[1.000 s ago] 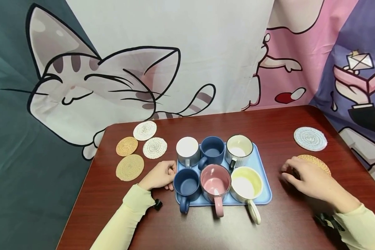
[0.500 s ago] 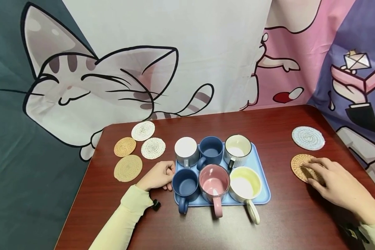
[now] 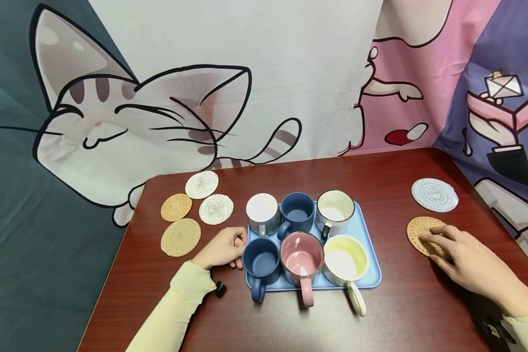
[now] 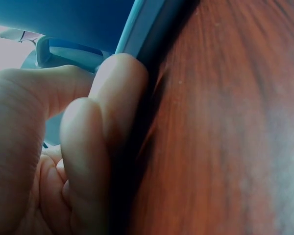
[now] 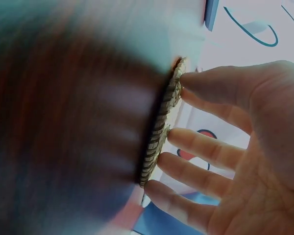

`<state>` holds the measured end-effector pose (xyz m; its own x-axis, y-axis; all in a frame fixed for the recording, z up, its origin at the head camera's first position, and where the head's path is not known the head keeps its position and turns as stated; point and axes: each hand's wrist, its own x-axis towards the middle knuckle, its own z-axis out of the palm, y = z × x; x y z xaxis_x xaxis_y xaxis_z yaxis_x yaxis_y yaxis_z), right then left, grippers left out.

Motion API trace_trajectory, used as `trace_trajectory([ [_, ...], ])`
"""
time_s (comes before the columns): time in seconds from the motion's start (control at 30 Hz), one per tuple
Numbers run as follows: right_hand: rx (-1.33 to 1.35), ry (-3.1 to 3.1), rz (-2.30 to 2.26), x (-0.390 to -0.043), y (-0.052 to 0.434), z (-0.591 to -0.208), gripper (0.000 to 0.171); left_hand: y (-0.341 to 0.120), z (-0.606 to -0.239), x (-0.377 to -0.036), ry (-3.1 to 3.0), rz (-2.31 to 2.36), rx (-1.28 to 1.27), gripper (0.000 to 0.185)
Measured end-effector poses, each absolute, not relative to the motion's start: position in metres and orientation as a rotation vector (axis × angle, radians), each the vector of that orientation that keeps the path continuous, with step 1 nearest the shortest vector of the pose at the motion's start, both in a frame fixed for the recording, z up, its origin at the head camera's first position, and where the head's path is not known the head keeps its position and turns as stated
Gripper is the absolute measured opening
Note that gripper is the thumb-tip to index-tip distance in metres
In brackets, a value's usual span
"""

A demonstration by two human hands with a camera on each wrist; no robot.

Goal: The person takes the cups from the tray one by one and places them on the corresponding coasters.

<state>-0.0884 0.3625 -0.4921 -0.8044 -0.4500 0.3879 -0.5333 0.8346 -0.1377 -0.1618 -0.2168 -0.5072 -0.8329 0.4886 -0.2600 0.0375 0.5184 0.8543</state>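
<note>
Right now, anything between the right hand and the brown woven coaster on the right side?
No. The right hand already rests its straight fingertips on the brown coaster, which lies flat on the table. Nothing sits between them.

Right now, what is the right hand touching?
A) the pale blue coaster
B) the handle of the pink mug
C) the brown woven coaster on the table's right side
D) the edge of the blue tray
C: the right hand lays straight fingers on the brown woven coaster; the pale blue coaster lies apart, farther back.
</note>
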Motion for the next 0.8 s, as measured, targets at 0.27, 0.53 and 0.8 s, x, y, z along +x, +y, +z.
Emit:
trace_trajectory([
  [0.27,0.782,-2.651,0.373,-0.099,0.349,-0.49,0.054,-0.216,-0.505,-0.161,2.285,1.267,0.418,0.013],
  [0.53,0.794,-2.688,0.367,-0.122,0.33,-0.485,0.046,-0.215,-0.504,-0.16,2.29,1.271,0.412,0.013],
  [0.8,0.812,-2.74,0.402,-0.152,0.318,-0.479,0.042,-0.214,-0.504,-0.159,2.292,1.274,0.409,0.015],
])
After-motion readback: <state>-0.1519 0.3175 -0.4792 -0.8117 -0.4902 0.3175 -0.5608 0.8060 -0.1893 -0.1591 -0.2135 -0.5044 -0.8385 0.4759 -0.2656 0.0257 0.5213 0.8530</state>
